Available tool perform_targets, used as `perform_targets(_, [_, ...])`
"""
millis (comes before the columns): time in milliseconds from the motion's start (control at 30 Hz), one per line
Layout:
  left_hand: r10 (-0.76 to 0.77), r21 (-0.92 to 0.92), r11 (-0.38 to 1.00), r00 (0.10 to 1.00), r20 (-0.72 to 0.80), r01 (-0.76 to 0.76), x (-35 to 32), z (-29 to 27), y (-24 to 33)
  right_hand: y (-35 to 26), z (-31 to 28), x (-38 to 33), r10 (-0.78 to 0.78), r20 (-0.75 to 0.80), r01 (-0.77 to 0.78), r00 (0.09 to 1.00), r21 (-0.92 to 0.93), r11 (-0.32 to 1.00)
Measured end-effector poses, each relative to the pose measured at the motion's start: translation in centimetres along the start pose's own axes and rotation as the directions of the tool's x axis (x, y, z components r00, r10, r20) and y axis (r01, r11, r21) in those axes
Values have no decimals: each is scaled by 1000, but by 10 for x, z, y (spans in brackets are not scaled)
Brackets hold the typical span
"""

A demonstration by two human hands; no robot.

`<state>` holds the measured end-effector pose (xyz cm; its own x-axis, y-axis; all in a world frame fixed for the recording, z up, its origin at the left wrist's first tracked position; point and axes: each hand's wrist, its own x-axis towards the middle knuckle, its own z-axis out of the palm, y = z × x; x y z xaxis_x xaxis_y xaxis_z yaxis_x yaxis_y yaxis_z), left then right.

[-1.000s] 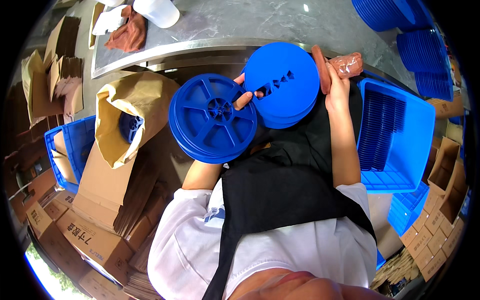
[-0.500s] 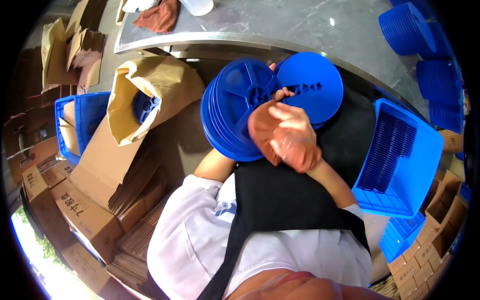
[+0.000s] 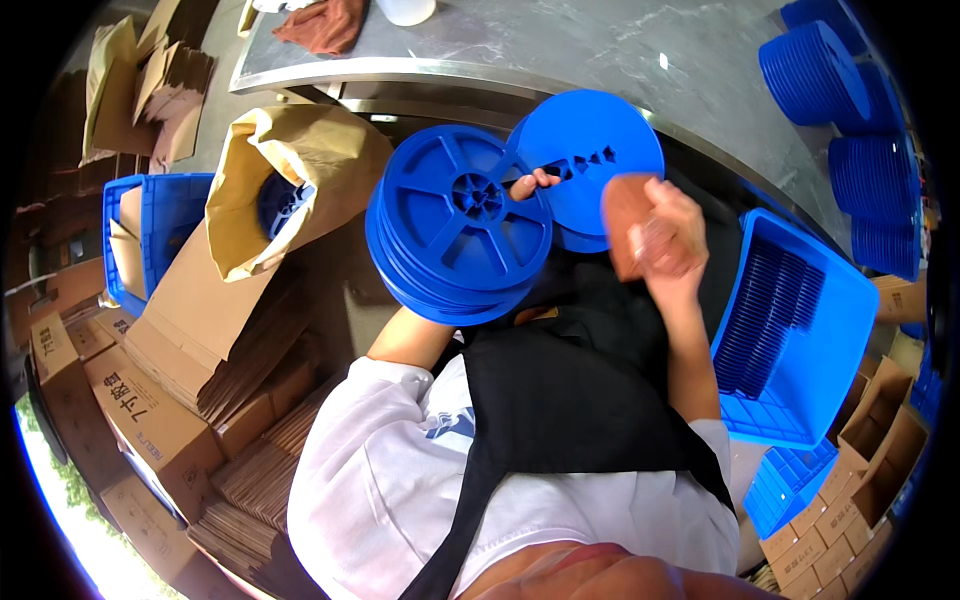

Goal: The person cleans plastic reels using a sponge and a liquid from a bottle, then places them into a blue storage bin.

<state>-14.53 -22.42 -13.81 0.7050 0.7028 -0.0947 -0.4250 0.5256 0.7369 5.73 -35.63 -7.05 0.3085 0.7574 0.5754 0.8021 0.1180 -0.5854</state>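
Note:
My left forearm goes up behind a thick stack of blue plastic reels (image 3: 440, 250), whose front face shows spokes and a star-shaped hub hole. Fingers of my left hand (image 3: 532, 184) curl out at the stack's right edge, closed on it; the rest of that hand is hidden. Just right of them, a smooth blue reel flange (image 3: 610, 130) with a row of small cut-outs tilts against the stack. My right hand (image 3: 672, 240), slightly blurred, is closed on a reddish-brown cloth (image 3: 624, 225), apart from the reels and below the flange.
A grey steel-edged table (image 3: 520, 40) runs across the front, with stacked blue reels (image 3: 815, 75) at its right. A blue crate (image 3: 810, 370) holding thin dark discs stands at right. Left are a brown paper sack (image 3: 235, 200), flattened cardboard (image 3: 190, 320) and boxes (image 3: 150, 410).
My right hand has moved right with the cloth, away from the reels. The stack has shifted a little left, its hub now uncovered, and the flange has tipped up and left.

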Motion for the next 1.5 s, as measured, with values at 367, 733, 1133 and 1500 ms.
perform_targets(367, [-35, 23, 999, 999, 1, 34, -28, -8, 0, -34, 39, -11, -159, 206, 200, 966, -198, 960])
perform_targets(733, [-49, 11, 999, 998, 39, 49, -28, -5, -6, 14, 52, 60, 8, 42, 2, 999, -238, 971])
perform_targets(1133, [-52, -22, 998, 998, 21, 53, -25, -12, -12, 0, 6, 6, -410, 474, 465, 779, 1, 885])
perform_targets(1500, [-11, -65, 998, 998, 65, 15, 10, 2, -27, 47, -3, 31, 842, 70, -564, 534, 771, 294])
